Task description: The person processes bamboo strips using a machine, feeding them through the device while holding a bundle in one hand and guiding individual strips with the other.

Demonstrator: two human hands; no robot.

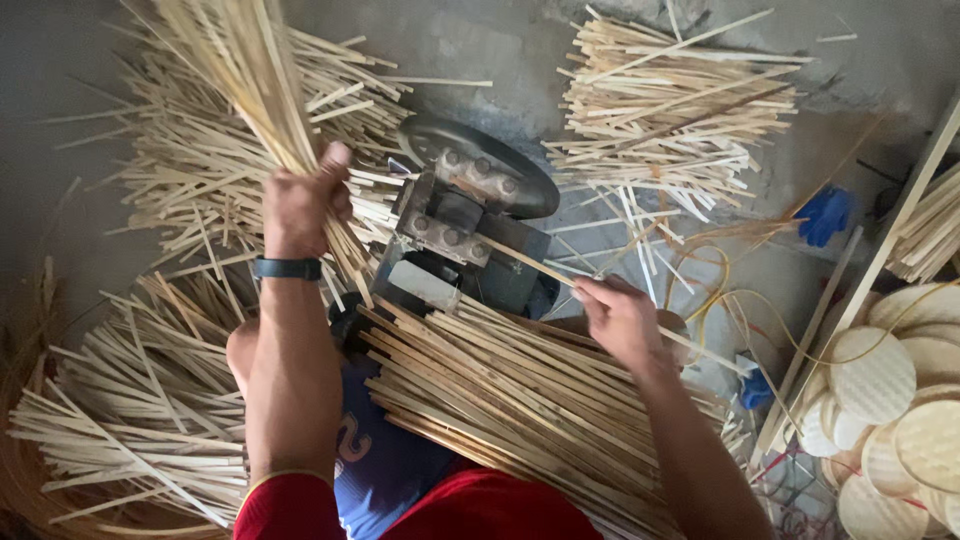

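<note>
The left hand (pixel 298 205) grips a raised bundle of bamboo strips (pixel 245 70), fingers closed. The right hand (pixel 620 318) pinches a single strip (pixel 525 262) at the machine (pixel 470 225). Strip piles (pixel 680 105) crowd every side.

i see pale straw-yellow bamboo strips (pixel 500 390) everywhere, tan where shadowed. the machine (pixel 470 220) is dark grey with dull silver bolts. my wristband (pixel 287 268) is black, my sleeves (pixel 280 505) red over blue shorts (pixel 385 460). woven discs (pixel 890 400) are cream, crosshatched; clips (pixel 825 213) bright blue.

A bamboo craft workshop: heaps of split strips (pixel 670 110) surround a small metal machine (pixel 465 225) beside woven discs (pixel 890 400).
</note>
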